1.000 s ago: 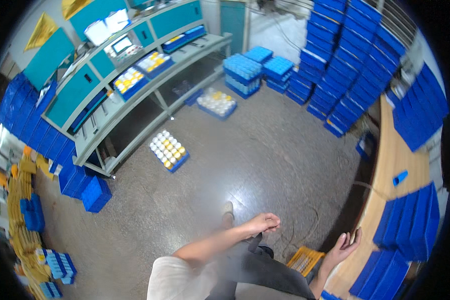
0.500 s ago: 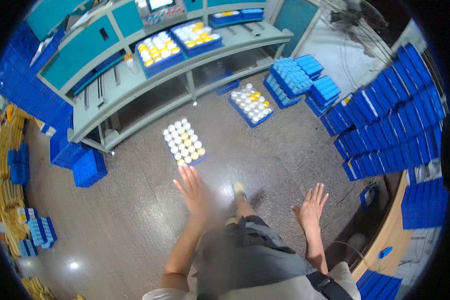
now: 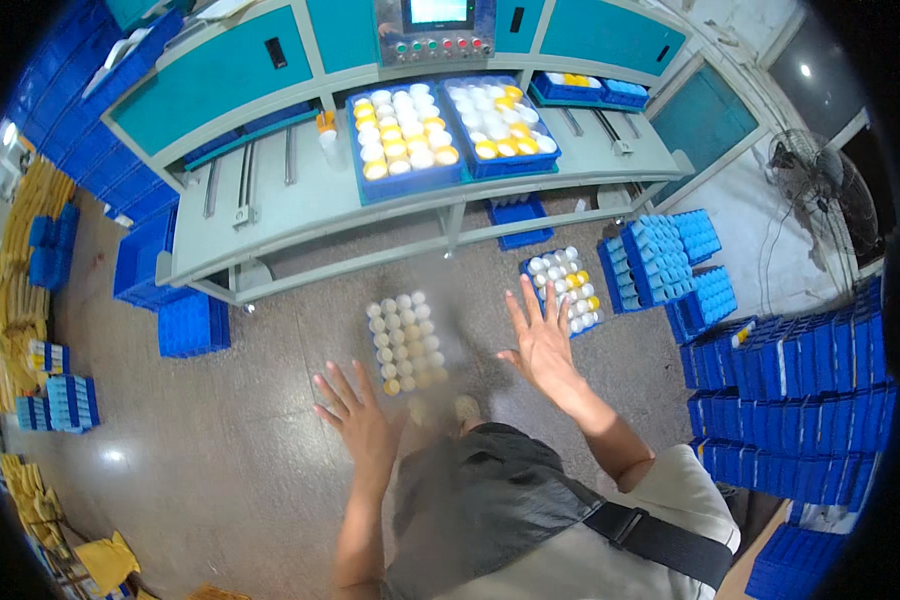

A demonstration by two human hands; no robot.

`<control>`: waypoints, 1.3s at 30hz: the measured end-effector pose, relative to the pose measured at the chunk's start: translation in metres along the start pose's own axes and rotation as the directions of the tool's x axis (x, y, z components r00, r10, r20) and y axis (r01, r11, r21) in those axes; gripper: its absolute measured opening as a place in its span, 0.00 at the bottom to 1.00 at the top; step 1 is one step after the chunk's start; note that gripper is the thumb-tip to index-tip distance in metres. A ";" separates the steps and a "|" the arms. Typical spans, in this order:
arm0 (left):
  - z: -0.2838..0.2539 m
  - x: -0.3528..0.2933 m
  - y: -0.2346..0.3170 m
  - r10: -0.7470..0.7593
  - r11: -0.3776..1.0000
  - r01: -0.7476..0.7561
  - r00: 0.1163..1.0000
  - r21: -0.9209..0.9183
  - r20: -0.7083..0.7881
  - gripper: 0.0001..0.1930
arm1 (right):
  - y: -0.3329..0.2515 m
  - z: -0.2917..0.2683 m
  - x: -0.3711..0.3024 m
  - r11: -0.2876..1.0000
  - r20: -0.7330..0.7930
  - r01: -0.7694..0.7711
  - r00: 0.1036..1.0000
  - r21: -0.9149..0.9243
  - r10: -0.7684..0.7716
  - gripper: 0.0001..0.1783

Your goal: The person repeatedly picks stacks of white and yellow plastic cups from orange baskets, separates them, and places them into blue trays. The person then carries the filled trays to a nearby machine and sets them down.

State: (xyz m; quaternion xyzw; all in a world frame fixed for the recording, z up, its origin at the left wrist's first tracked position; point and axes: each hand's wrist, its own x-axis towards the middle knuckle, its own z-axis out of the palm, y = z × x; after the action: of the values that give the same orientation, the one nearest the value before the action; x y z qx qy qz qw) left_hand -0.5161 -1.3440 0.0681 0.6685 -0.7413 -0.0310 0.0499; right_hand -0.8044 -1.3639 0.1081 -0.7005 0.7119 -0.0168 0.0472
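Note:
My left hand (image 3: 366,428) hangs in the air with its fingers spread, holding nothing. Just beyond it on the floor lies a blue tray (image 3: 381,345) of white and a few yellow round-topped pieces, partly veiled by a grey blur. With fingers likewise stretched apart, my right hand (image 3: 544,348) is empty too. It overlaps in the picture the lower left of a second blue tray (image 3: 592,322) of such pieces. Two fuller trays, a left one (image 3: 407,182) and a right one (image 3: 515,166), stand side by side on the machine's bench.
A long teal and grey machine (image 3: 300,195) with a control panel (image 3: 437,45) spans the far side. Blue crates holding light-blue trays (image 3: 660,260) sit right of the floor trays. Stacked blue crates (image 3: 780,400) line the right, near a fan (image 3: 825,190). Yellow sacks (image 3: 30,270) lie far left.
The view has swung so the machine appears nearer and more to the right. My right hand has risen forward toward the right floor tray; both hands stay spread and empty.

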 end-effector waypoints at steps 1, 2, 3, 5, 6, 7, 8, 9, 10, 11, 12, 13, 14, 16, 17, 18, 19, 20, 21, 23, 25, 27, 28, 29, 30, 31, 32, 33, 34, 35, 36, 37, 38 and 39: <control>0.000 0.018 -0.003 0.032 0.996 -0.022 0.992 0.084 -0.120 0.56 | -0.001 0.000 0.022 1.000 -0.034 0.028 0.999 0.000 -0.028 0.53; 0.003 0.038 -0.009 0.041 0.999 -0.041 0.999 -0.021 -0.012 0.53 | -0.001 0.000 0.040 0.995 -0.080 0.078 0.993 -0.058 -0.082 0.48; 0.010 0.060 -0.014 0.079 0.988 -0.077 0.997 -0.131 0.009 0.49 | 0.000 0.002 0.055 0.997 0.041 0.025 0.999 0.077 -0.029 0.46; 0.029 0.103 -0.020 0.110 0.945 -0.066 0.987 -0.322 0.121 0.44 | 0.005 0.011 0.087 0.951 0.244 -0.088 0.970 0.296 0.014 0.44; 0.039 0.120 -0.021 0.110 0.919 -0.013 0.969 -0.394 0.223 0.42 | 0.009 0.017 0.098 0.962 0.160 -0.022 0.987 0.271 -0.022 0.41; 0.049 0.139 -0.019 0.117 0.890 0.041 0.942 -0.453 0.314 0.39 | 0.018 0.021 0.116 0.953 0.181 -0.022 0.983 0.302 -0.035 0.41; 0.055 0.157 -0.017 0.190 0.883 -0.105 0.971 -0.458 0.145 0.34 | 0.026 0.027 0.140 0.937 0.163 0.009 0.984 0.349 -0.070 0.41; 0.062 0.182 -0.014 0.190 0.863 -0.082 0.967 -0.498 0.170 0.34 | 0.034 0.034 0.165 0.923 0.162 0.029 0.982 0.384 -0.098 0.41; 0.069 0.209 -0.011 0.193 0.844 -0.066 0.963 -0.533 0.187 0.33 | 0.044 0.042 0.197 0.904 0.191 0.012 0.976 0.428 -0.103 0.41; 0.076 0.239 -0.007 0.184 0.823 -0.030 0.959 -0.568 0.217 0.33 | 0.054 0.051 0.234 0.867 0.090 0.069 0.988 0.493 -0.129 0.41; 0.085 0.275 0.000 0.185 0.817 -0.041 0.963 -0.576 0.194 0.34 | 0.064 0.060 0.274 0.844 0.030 0.110 0.989 0.525 -0.148 0.41; 0.094 0.314 0.007 0.171 0.811 -0.027 0.966 -0.584 0.193 0.35 | 0.073 0.070 0.312 0.837 0.048 0.089 0.989 0.539 -0.137 0.41; 0.106 0.353 0.020 0.147 0.809 -0.012 0.972 -0.587 0.182 0.37 | 0.084 0.079 0.351 0.807 0.018 0.102 0.990 0.581 -0.138 0.43; 0.126 0.433 0.048 0.126 0.808 -0.123 0.991 -0.577 -0.035 0.40 | 0.098 0.103 0.435 0.783 -0.026 0.125 0.990 0.609 -0.138 0.47; 0.137 0.472 0.064 0.116 0.826 -0.148 0.989 -0.545 -0.093 0.42 | 0.104 0.117 0.475 0.758 -0.175 0.259 0.966 0.599 -0.192 0.49; 0.147 0.511 0.080 0.101 0.849 -0.152 0.987 -0.505 -0.128 0.43 | 0.108 0.132 0.516 0.802 -0.123 0.221 0.975 0.554 -0.184 0.51; 0.156 0.544 0.095 0.094 0.853 -0.148 0.987 -0.500 -0.131 0.43 | 0.111 0.148 0.547 0.810 -0.165 0.251 0.967 0.529 -0.192 0.53; 0.166 0.573 0.108 0.090 0.856 -0.184 0.974 -0.483 -0.210 0.42 | 0.114 0.165 0.577 0.800 -0.087 0.183 0.983 0.572 -0.163 0.55; 0.175 0.597 0.118 0.041 0.872 -0.055 0.998 -0.486 -0.040 0.42 | 0.116 0.183 0.599 0.809 0.005 0.140 0.985 0.571 -0.173 0.55; 0.193 0.635 0.127 -0.052 0.892 0.111 0.988 -0.439 0.145 0.42 | 0.116 0.218 0.631 0.813 0.069 0.138 0.975 0.565 -0.213 0.55; 0.209 0.654 0.124 -0.031 0.893 0.059 0.997 -0.446 0.071 0.39 | 0.116 0.244 0.646 0.832 0.125 0.089 0.974 0.547 -0.187 0.55; 0.223 0.664 0.118 -0.029 0.916 0.066 0.995 -0.397 0.098 0.38 | 0.109 0.261 0.650 0.777 0.178 -0.060 0.982 0.626 -0.068 0.51; 0.229 0.665 0.117 -0.041 0.906 0.062 0.997 -0.419 0.059 0.35 | 0.106 0.264 0.650 0.649 0.271 -0.234 0.961 0.724 0.045 0.48; 0.233 0.666 0.115 -0.050 0.876 0.087 0.995 -0.474 0.088 0.35 | 0.101 0.264 0.649 0.572 0.226 -0.243 0.969 0.784 0.101 0.45; 0.234 0.668 0.114 -0.061 0.853 0.129 0.987 -0.507 0.148 0.36 | 0.099 0.259 0.647 0.568 0.212 -0.258 0.966 0.782 0.148 0.42; 0.233 0.669 0.114 -0.068 0.825 0.157 0.981 -0.543 0.180 0.36 | 0.095 0.252 0.646 0.575 0.133 -0.192 0.981 0.796 0.144 0.40; 0.228 0.669 0.115 -0.069 0.836 0.147 0.984 -0.528 0.165 0.36 | 0.093 0.241 0.644 0.691 0.070 -0.097 0.995 0.716 0.066 0.38; 0.221 0.667 0.117 -0.062 0.833 0.140 0.985 -0.535 0.162 0.35 | 0.088 0.229 0.642 0.744 0.091 -0.110 0.994 0.659 0.066 0.36; 0.211 0.666 0.118 -0.044 0.828 0.126 0.986 -0.546 0.160 0.35 | 0.090 0.212 0.638 0.804 0.088 -0.062 0.996 0.592 0.012 0.36; 0.197 0.664 0.117 -0.039 0.817 0.139 0.981 -0.559 0.188 0.34 | 0.091 0.192 0.635 0.854 0.083 -0.005 0.996 0.520 -0.045 0.36; 0.181 0.656 0.119 -0.023 0.849 0.078 0.993 -0.522 0.112 0.33 | 0.087 0.173 0.626 0.873 0.027 0.033 0.998 0.487 -0.053 0.35; 0.164 0.645 0.119 -0.008 0.844 0.020 1.000 -0.535 0.025 0.32 | 0.086 0.153 0.615 0.859 0.033 0.034 0.998 0.510 -0.059 0.37; 0.147 0.629 0.121 0.009 0.841 -0.015 1.000 -0.542 -0.014 0.32 | 0.081 0.133 0.600 0.831 -0.053 0.064 0.998 0.553 -0.041 0.38; 0.130 0.612 0.123 0.006 0.825 -0.086 0.990 -0.558 -0.144 0.31 | 0.075 0.114 0.585 0.799 -0.140 0.099 0.990 0.593 -0.019 0.39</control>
State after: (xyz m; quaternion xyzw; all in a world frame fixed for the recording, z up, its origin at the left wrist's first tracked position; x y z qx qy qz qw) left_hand -0.7150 -1.9429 -0.0269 0.6067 -0.7100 -0.2010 0.2957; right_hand -0.8769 -1.9419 -0.0377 -0.6690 0.6496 -0.2866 0.2199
